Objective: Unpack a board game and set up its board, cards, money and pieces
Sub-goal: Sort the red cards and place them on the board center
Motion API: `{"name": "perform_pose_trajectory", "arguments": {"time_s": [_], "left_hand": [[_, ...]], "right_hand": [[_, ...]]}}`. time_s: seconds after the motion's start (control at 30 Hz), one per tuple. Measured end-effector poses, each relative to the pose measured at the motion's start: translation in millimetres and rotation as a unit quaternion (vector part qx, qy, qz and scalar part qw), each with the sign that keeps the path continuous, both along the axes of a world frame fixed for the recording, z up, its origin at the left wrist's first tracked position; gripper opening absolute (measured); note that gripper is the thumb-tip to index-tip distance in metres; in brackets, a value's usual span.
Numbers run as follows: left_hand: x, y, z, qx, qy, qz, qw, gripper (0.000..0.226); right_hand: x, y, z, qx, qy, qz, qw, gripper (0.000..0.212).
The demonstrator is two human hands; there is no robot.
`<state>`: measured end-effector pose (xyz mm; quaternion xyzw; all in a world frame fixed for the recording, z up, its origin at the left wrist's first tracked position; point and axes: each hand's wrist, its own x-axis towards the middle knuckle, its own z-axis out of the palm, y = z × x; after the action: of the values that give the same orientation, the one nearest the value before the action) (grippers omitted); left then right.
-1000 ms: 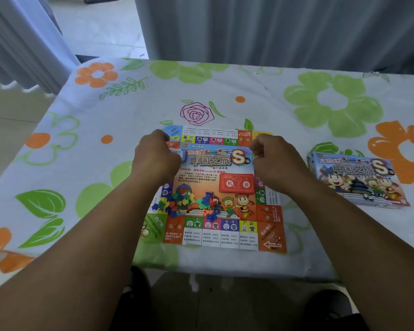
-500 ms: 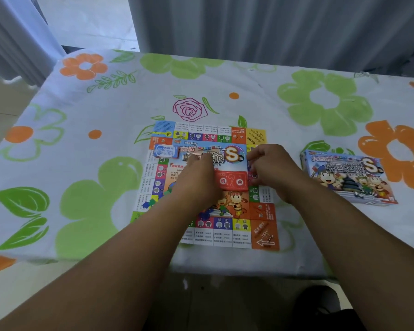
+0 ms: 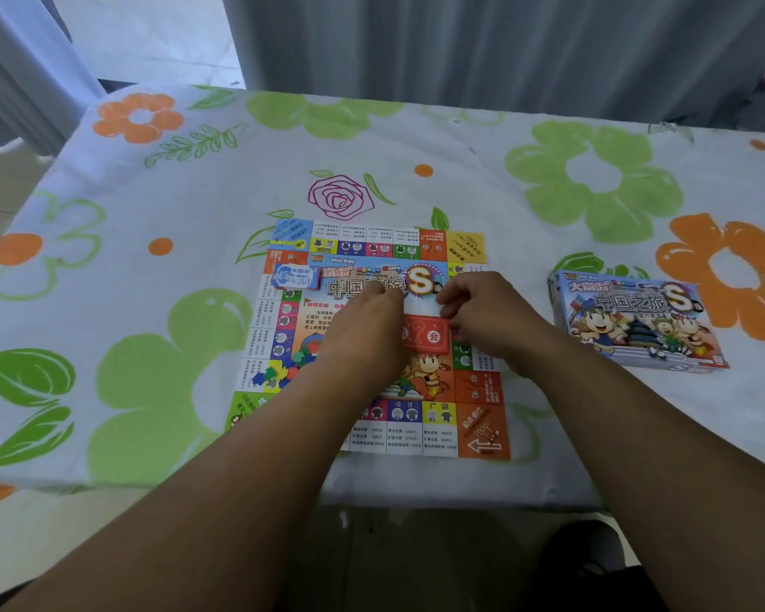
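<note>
The colourful game board (image 3: 482, 430) lies flat near the table's front edge. On it are a red card deck (image 3: 429, 337), a blue money stack (image 3: 294, 276) at the upper left and a pile of small coloured pieces (image 3: 283, 373) at the left. Both hands meet over the board's middle, just above the red deck. My left hand (image 3: 367, 333) and my right hand (image 3: 482, 315) have curled fingers that pinch the two ends of a pale flat card piece (image 3: 420, 306). What is printed on that piece is not visible.
The game box (image 3: 637, 320) lies to the right of the board on the flowered tablecloth (image 3: 151, 302). Grey curtains hang behind the table's far edge. The front edge of the table runs just below the board.
Both hands came from the board's far corners to its middle. They now meet above the red deck around a pale piece. The camera also shifted slightly.
</note>
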<state>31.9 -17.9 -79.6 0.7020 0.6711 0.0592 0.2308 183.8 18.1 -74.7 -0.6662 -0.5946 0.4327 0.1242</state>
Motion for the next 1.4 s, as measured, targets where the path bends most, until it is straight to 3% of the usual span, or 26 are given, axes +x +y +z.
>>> {"name": "perform_pose_trajectory", "arguments": {"time_s": [0.3,0.73,0.83,0.93,1.0,1.2,1.4], "left_hand": [[-0.3,0.0,-4.2,0.010,0.001,-0.001,1.000,0.030],[0.0,-1.3,-3.4,0.021,-0.014,0.011,1.000,0.041],[-0.1,-1.8,-2.5,0.024,-0.013,0.003,1.000,0.038],[-0.6,-1.2,-3.4,0.024,-0.018,0.000,1.000,0.030],[-0.8,-0.8,-3.2,0.024,-0.017,-0.001,1.000,0.026],[-0.7,0.1,-3.5,0.022,-0.011,-0.009,1.000,0.028],[-1.5,0.4,-4.5,0.026,-0.010,-0.008,1.000,0.032]], "right_hand": [[-2.3,-0.2,-2.4,0.003,0.000,-0.004,1.000,0.026],[-0.8,2.0,-3.0,0.004,0.009,-0.018,1.000,0.023],[1.5,1.3,-0.2,0.008,-0.013,0.030,0.999,0.027],[3.0,-5.6,-0.3,0.049,-0.135,0.188,0.972,0.060],[2.0,-13.8,-4.0,0.110,-0.211,0.258,0.936,0.067],[4.5,-25.7,-12.5,0.222,-0.250,0.278,0.900,0.051],[4.2,-26.5,-15.6,0.239,-0.249,0.272,0.898,0.047]]}}
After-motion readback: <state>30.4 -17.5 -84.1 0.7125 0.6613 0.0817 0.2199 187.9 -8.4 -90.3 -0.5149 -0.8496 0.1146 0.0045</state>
